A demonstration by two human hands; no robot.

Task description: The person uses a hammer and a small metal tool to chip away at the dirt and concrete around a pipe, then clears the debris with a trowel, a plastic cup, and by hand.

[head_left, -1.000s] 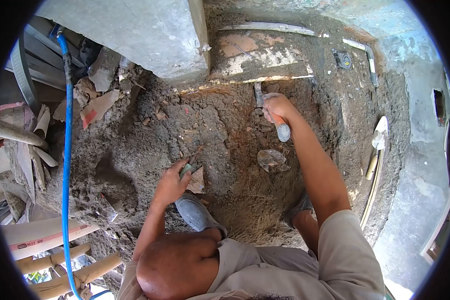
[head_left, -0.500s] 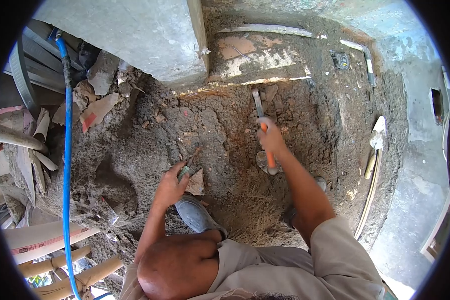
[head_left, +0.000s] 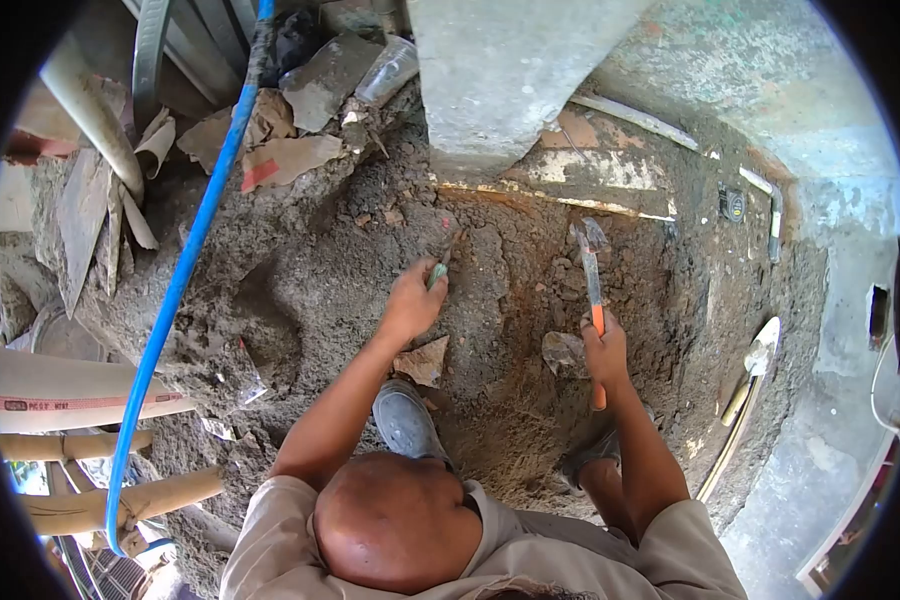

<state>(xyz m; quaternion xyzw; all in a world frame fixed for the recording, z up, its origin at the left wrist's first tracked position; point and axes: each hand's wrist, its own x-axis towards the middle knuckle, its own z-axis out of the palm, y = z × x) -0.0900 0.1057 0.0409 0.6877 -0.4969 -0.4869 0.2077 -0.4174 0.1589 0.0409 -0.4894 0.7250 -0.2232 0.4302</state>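
Observation:
My right hand is wrapped round the orange handle of a hammer, whose metal head lies over loose dirt below a pale-edged strip. My left hand is closed round a small tool with a green handle, its thin tip pointing up at the soil. A broken flat piece rests on the dirt just below my left hand. Another flat stone lies to the left of my right hand.
A blue hose runs down the left side, near broken slabs and pipes. A concrete block stands ahead. On the right are a tape measure, a trowel and a wall.
The view has shifted, so the surroundings appear farther right and lower. My left hand has moved up over the dirt, and the hammer in my right hand now stands more upright in view.

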